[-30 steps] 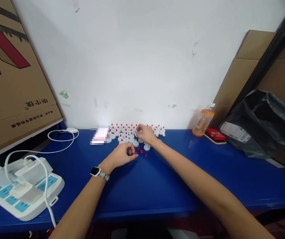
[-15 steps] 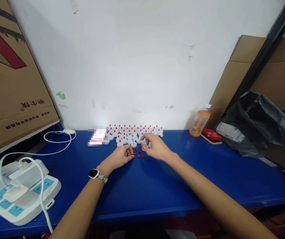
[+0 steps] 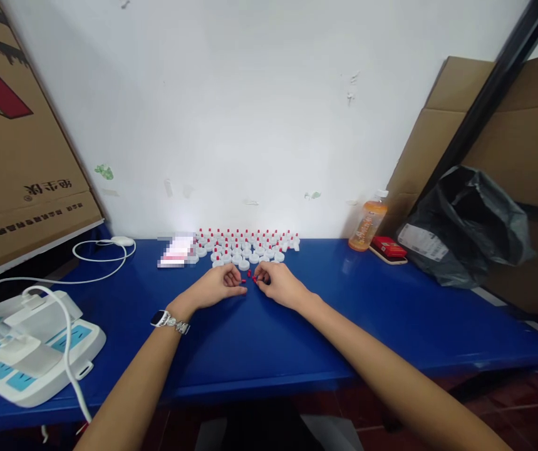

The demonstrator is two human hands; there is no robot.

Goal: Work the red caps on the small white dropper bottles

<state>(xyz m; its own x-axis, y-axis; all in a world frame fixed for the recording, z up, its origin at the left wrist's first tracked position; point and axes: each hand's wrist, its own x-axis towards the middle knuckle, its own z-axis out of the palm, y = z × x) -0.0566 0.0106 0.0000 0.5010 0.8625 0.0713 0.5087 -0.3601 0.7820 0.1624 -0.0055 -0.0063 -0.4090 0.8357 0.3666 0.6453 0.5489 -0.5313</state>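
Note:
My left hand (image 3: 222,284), with a white watch (image 3: 159,318) on its wrist, is at the middle of the blue table. Its fingers are curled, with the thumb stretched out apart from them. A small red cap (image 3: 243,281) is at its fingertips. Opposite it, my right hand (image 3: 279,284) pinches thumb and fingers together at another small red cap (image 3: 254,279). One more red piece (image 3: 248,274) stands between the hands. Just beyond are several white round caps (image 3: 243,265), closely grouped; many behind carry red tips, while several in front show plain white tops.
A blurred-out flat item (image 3: 177,250) lies left of the caps. A power strip (image 3: 57,357) with white cables fills the left side. Rightward are an orange drink bottle (image 3: 368,220), a red box (image 3: 389,247) on a phone, and a grey plastic bag (image 3: 466,225). A white wall (image 3: 259,125) rises behind.
My right hand has come back from the white caps to the red pieces and now pinches there. My left thumb has moved away from its fingers. The view has shifted slightly.

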